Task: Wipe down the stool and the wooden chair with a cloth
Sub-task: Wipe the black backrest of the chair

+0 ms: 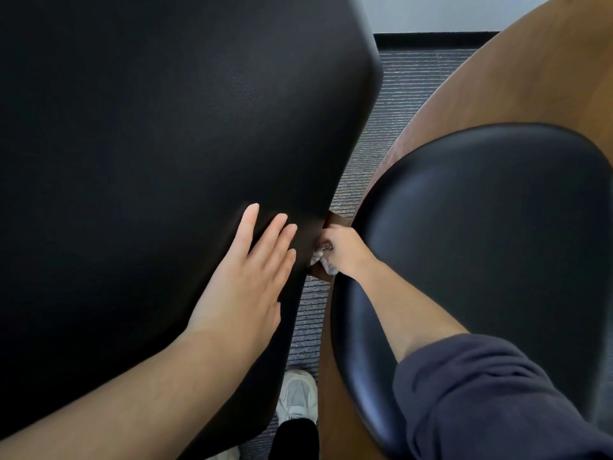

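Most of the cloth [331, 268] was buried inside the right hand [345, 250]. Only two small white tufts showed beside and below the knuckles, so its size and fold could not be made out. That hand was clenched around it, low in the narrow gap between the two seats, just right of centre. It was against a brown wooden part, and whether that part belonged to stool or chair could not be told.

The stool [166, 144] filled the frame from seven to twelve o'clock. Its black padded top ran off the left and upper edges, and whatever stood beneath it was hidden. The wooden chair [530, 78] curved from one o'clock down to five, cut off at the right edge. Its black seat pad [497, 244] at three o'clock was partly covered by a dark blue sleeve [497, 400].

The left hand [245, 277] lay flat and released on the stool's top near its edge, fingers straight toward one o'clock, holding nothing.

In all there were two hands, one cloth and two seats. One white shoe [297, 398] stood at six o'clock on the striped grey carpet [408, 104], and a sliver of a second showed at the bottom edge.
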Motion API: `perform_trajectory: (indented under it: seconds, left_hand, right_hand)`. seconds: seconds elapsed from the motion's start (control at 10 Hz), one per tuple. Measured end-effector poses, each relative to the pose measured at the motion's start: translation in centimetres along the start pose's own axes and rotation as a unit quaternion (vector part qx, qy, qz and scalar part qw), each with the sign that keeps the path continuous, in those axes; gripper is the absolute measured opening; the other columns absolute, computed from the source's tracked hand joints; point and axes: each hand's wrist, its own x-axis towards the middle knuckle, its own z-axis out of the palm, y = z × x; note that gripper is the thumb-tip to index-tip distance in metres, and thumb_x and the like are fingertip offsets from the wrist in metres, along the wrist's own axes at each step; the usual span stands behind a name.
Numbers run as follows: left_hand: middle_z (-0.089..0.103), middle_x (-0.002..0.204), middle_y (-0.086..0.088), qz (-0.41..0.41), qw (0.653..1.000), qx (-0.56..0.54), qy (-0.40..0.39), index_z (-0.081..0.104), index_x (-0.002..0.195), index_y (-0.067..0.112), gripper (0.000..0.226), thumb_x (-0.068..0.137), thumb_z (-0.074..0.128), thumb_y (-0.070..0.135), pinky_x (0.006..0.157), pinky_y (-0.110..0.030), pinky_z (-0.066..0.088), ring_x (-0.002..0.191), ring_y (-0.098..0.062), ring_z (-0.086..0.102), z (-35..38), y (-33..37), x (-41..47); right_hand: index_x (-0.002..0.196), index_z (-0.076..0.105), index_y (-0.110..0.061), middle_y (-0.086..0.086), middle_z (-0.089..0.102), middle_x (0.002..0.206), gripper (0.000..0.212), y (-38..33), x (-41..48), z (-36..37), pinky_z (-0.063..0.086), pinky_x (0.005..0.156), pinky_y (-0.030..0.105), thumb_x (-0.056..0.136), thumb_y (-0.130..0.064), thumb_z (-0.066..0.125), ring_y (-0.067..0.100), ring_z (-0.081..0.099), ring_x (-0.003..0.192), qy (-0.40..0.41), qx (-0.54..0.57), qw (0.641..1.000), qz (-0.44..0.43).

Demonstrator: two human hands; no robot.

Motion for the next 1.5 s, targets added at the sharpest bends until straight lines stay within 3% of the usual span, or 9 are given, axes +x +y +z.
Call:
perform_trajectory:
  seconds: [0.2,0.3,0.4,0.6,0.8,1.0,1.2,1.4,1.5]
  left_hand:
    - [-0.035,0.146,-0.031,0.007,0.999,-0.026,0.035,-0.022,0.146,0.001,0.071,0.100,0.006,0.048,0.096,-0.070,-0.029,0.135,-0.047,-0.034,0.4,0.3,0.1]
    - [-0.035,0.146,-0.031,0.010,0.999,-0.027,0.033,-0.022,0.146,0.001,0.071,0.099,0.005,0.048,0.098,-0.070,-0.028,0.135,-0.047,-0.035,0.2,0.3,0.1]
    - [-0.036,0.145,-0.031,0.008,0.999,-0.019,0.030,-0.023,0.145,0.001,0.071,0.099,0.004,0.047,0.099,-0.071,-0.026,0.134,-0.047,-0.035,0.5,0.5,0.1]
    - [-0.033,0.148,-0.030,0.005,0.999,-0.013,0.032,-0.020,0.147,0.003,0.072,0.098,0.006,0.049,0.099,-0.070,-0.027,0.137,-0.046,-0.031,0.6,0.4,0.1]
    - [-0.031,0.149,-0.030,-0.004,0.999,-0.023,0.040,-0.019,0.148,0.003,0.074,0.098,0.006,0.051,0.100,-0.071,-0.025,0.138,-0.046,-0.030,0.6,0.5,0.1]
    - [-0.032,0.149,-0.030,-0.001,0.999,-0.022,0.038,-0.020,0.147,0.002,0.076,0.098,0.006,0.054,0.100,-0.071,-0.026,0.137,-0.046,-0.031,0.6,0.5,0.0]
    - [-0.033,0.147,-0.031,0.005,0.999,-0.018,0.030,-0.022,0.146,0.001,0.075,0.098,0.005,0.052,0.098,-0.072,-0.025,0.136,-0.048,-0.032,0.6,0.6,0.2]
    - [-0.034,0.146,-0.033,0.001,0.999,-0.018,0.037,-0.021,0.146,0.000,0.076,0.098,0.005,0.051,0.098,-0.073,-0.025,0.135,-0.050,-0.032,0.7,0.6,0.2]
    - [-0.033,0.147,-0.033,0.002,0.999,-0.019,0.037,-0.020,0.147,0.000,0.076,0.098,0.006,0.051,0.098,-0.074,-0.025,0.135,-0.050,-0.031,0.7,0.6,0.1]
  right_hand:
    - [0.102,0.074,-0.009,0.006,0.071,0.099,0.025,-0.1,-0.2,-0.7,0.052,0.081,0.025,0.082,0.002,0.064,0.016,0.065,0.093,-0.084,0.022,0.996,0.005]
    - [0.102,0.073,-0.007,0.010,0.069,0.102,0.025,0.7,0.6,-2.9,0.044,0.074,0.021,0.085,0.002,0.057,0.014,0.058,0.087,0.025,0.021,0.999,0.020]
    - [0.089,0.072,-0.001,0.015,0.063,0.098,0.027,1.0,1.7,-3.7,0.049,0.068,0.030,0.079,0.011,0.049,0.031,0.061,0.084,0.183,0.025,0.982,0.039]
    - [0.099,0.067,-0.008,-0.011,0.039,0.078,0.023,0.8,2.9,0.8,0.038,0.075,0.025,0.085,0.004,0.054,0.020,0.050,0.088,0.134,0.038,0.990,0.029]
    - [0.114,0.067,-0.012,0.008,0.056,0.111,0.036,1.1,0.4,3.2,0.053,0.085,0.037,0.081,0.003,0.059,0.029,0.060,0.099,0.041,-0.054,0.996,-0.054]
    - [0.091,0.071,-0.007,0.006,0.055,0.098,0.026,1.2,0.3,1.7,0.054,0.070,0.034,0.070,0.009,0.066,0.029,0.061,0.093,-0.071,-0.095,0.989,-0.093]
    - [0.087,0.068,-0.005,0.006,0.047,0.091,0.022,2.0,2.9,-1.5,0.048,0.073,0.035,0.079,0.008,0.052,0.028,0.054,0.083,0.209,0.037,0.977,0.010]
    - [0.098,0.062,-0.008,0.007,0.051,0.100,0.017,0.4,2.8,1.1,0.045,0.075,0.033,0.085,0.000,0.054,0.026,0.055,0.090,0.187,-0.024,0.981,0.037]
    - [0.110,0.062,-0.009,0.003,0.051,0.103,0.023,0.6,0.8,2.9,0.047,0.078,0.032,0.088,-0.004,0.056,0.022,0.056,0.094,0.126,-0.054,0.990,-0.021]
